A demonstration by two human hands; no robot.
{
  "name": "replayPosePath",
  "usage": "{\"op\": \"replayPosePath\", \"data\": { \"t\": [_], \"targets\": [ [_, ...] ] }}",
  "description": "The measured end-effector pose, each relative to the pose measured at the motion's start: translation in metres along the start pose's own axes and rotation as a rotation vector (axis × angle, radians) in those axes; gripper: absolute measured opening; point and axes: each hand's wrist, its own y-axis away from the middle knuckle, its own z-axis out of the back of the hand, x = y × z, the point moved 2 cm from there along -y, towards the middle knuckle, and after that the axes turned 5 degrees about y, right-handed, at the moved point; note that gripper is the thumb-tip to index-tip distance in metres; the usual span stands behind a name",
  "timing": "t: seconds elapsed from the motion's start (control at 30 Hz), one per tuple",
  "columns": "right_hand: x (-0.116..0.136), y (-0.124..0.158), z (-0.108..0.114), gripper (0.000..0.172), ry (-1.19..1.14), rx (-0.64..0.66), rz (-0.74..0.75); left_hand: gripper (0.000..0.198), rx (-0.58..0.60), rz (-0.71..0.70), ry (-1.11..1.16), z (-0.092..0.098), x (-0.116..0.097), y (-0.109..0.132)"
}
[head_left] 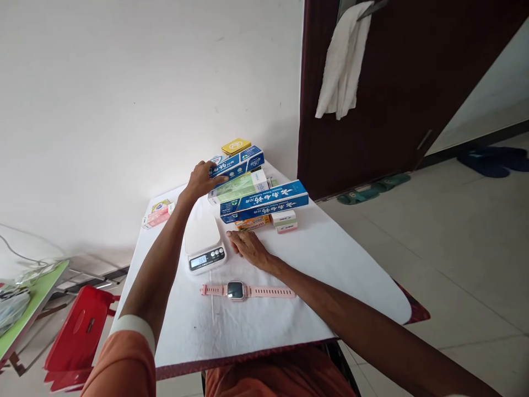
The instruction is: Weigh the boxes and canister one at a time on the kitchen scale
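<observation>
My left hand (203, 180) reaches across the table and grips the end of a blue toothpaste box (241, 162) that lies on a stack of boxes. Under it sit a pale green box (239, 186) and a long blue box (264, 200). My right hand (248, 246) lies flat on the white tablecloth (330, 259), fingers stretched out, just right of a small white kitchen scale (204, 241) with its display lit. A pink smartwatch (243, 290) lies flat in front of the scale.
A yellow box (236, 146) sits at the back of the stack. Small boxes (284, 220) and an orange pack (253, 223) lie before it, pink boxes (158, 215) at the left. A red stool (80, 331) stands left; a dark door (397, 82) with a towel (343, 60) stands right.
</observation>
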Motion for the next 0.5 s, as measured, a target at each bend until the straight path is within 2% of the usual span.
{"op": "replayPosePath", "data": {
  "t": [0.37, 0.5],
  "targets": [
    [0.002, -0.001, 0.001, 0.061, 0.043, 0.013, 0.011, 0.052, -0.027, -0.03, 0.009, -0.001, -0.005, 0.011],
    [0.0, -0.001, 0.0, 0.064, 0.02, 0.008, 0.018, 0.063, -0.067, -0.045, 0.064, -0.001, -0.004, 0.014]
  ]
}}
